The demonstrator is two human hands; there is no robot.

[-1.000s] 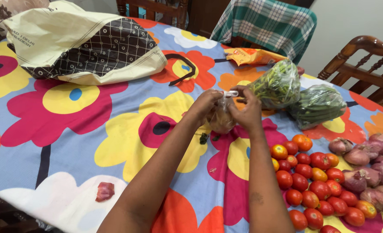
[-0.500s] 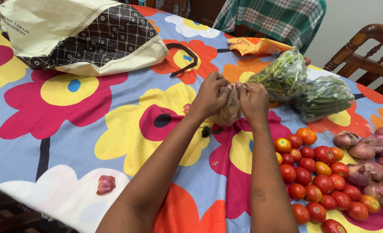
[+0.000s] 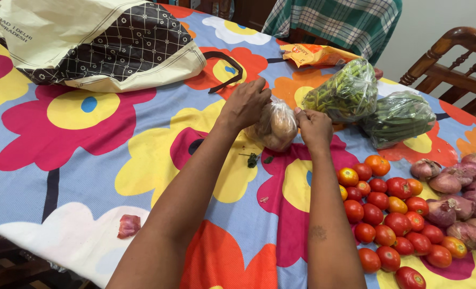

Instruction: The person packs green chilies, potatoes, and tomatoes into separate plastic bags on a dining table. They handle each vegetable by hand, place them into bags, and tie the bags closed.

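Note:
A clear plastic bag of brown potatoes point(image 3: 276, 127) rests on the flowered tablecloth point(image 3: 88, 155) in the middle of the table. My left hand point(image 3: 247, 103) grips the top of the bag from the left. My right hand point(image 3: 313, 127) pinches the bag's plastic on its right side. Both forearms reach in from the bottom of the view.
A heap of tomatoes point(image 3: 390, 208) and red onions point(image 3: 463, 190) lie at the right. Two bags of green vegetables point(image 3: 350, 91) point(image 3: 401, 118) sit behind my hands, with an orange packet point(image 3: 315, 53). A large shopping bag point(image 3: 98, 43) lies far left. A wooden chair point(image 3: 457, 59) stands right.
My hands have drawn slightly apart on the bag, so more of the potatoes shows between them. The camera view has shifted a little.

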